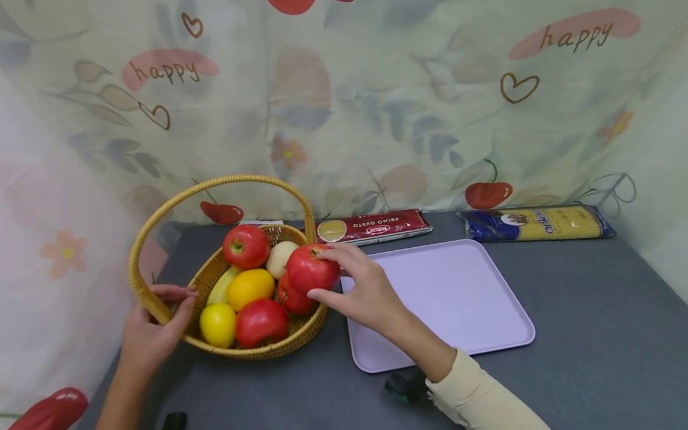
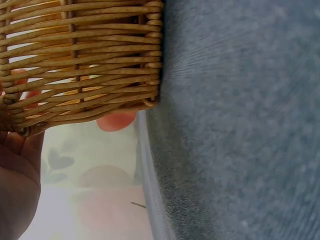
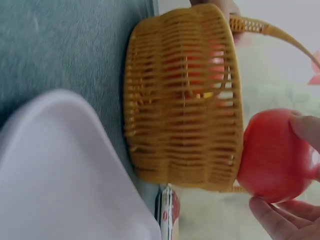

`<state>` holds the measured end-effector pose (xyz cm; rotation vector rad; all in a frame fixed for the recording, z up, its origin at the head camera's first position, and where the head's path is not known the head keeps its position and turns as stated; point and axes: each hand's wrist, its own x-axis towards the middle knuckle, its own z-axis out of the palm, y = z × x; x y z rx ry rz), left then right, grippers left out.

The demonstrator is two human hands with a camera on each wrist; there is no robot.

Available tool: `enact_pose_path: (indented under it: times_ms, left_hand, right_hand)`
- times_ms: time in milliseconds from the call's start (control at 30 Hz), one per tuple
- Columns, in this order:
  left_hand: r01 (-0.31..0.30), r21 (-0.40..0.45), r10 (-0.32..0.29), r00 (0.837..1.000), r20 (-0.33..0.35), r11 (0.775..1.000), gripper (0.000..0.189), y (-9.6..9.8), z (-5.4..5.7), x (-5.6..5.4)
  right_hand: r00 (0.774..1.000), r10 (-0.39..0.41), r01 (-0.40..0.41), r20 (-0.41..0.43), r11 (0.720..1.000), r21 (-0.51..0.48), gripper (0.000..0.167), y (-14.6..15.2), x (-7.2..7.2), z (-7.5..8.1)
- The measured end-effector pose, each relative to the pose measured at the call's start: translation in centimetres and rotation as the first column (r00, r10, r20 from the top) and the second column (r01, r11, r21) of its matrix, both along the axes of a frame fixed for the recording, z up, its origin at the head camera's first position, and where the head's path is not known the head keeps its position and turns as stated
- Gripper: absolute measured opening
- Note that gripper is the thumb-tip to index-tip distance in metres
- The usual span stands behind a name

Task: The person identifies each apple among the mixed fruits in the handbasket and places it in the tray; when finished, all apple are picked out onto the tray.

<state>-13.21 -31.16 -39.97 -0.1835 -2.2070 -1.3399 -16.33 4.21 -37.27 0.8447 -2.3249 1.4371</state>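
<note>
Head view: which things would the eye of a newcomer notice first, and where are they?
Probably first the large red fruit that the right hand holds at the right side of the wicker basket. Next, the basket itself, left of centre, filled with red and yellow fruit and held at its left side by the left hand. Then the pale purple tray to its right.

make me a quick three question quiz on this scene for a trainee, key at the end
1. Which of the person's hands holds a red fruit?
2. True or false: in the head view, the lilac tray lies to the right of the basket.
3. What does the left hand touch?
A) the red packet
B) the basket
C) the lilac tray

Key:
1. The right hand
2. True
3. B
</note>
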Motion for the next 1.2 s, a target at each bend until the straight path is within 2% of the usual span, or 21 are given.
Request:
enact_pose_path:
  times_ms: [133, 333, 467, 600, 733, 867, 933, 1033, 1200]
  left_hand:
    - [-0.018, 0.013, 0.018, 0.999, 0.042, 1.0, 0.031, 0.0, 0.1, 0.1]
    - [-0.031, 0.025, 0.029, 0.998, 0.063, 0.999, 0.028, 0.0, 0.1, 0.2]
    - [-0.026, 0.042, 0.022, 0.996, 0.081, 0.999, 0.026, -0.2, 0.0, 0.4]
    - [-0.002, 0.059, -0.003, 0.996, 0.089, 0.998, 0.023, -0.6, -0.4, 0.2]
    - [0.008, 0.068, -0.014, 0.996, 0.092, 0.998, 0.021, -0.7, -0.7, 0.1]
    - [0.001, 0.053, -0.006, 0.995, 0.104, 0.999, 0.022, -0.7, -0.7, 0.2]
    - [0.0, 0.044, -0.005, 0.994, 0.113, 0.999, 0.022, -0.7, -0.6, 0.2]
    - [0.004, 0.039, -0.009, 0.991, 0.131, 0.999, 0.021, -0.7, -0.4, 0.2]
    - [0.005, 0.035, -0.01, 0.987, 0.158, 0.999, 0.02, -0.7, -0.3, 0.2]
  right_hand:
    - [0.999, -0.042, 0.042, 0.017, 0.999, -0.02, 0.051, 0.7, -0.5, -0.2]
    - [0.993, -0.1, 0.102, 0.062, 0.994, -0.033, 0.053, 2.3, -1.8, -1.2]
    - [0.986, -0.158, 0.159, 0.045, 0.987, -0.006, 0.053, 3.2, -2.7, -1.7]
    - [0.971, -0.238, 0.236, 0.015, 0.967, 0.094, 0.053, 3.8, -3.3, -2.3]
    - [0.956, -0.293, 0.277, 0.025, 0.926, 0.256, 0.055, 4.0, -3.7, -2.8]
    - [0.946, -0.324, 0.287, 0.033, 0.876, 0.387, 0.057, 4.0, -3.8, -3.2]
    - [0.947, -0.319, 0.276, 0.033, 0.861, 0.427, 0.058, 4.1, -3.8, -3.1]
    - [0.955, -0.294, 0.243, 0.037, 0.851, 0.466, 0.054, 4.4, -3.7, -2.8]
    - [0.966, -0.251, 0.193, 0.061, 0.858, 0.476, 0.045, 5.0, -3.5, -2.1]
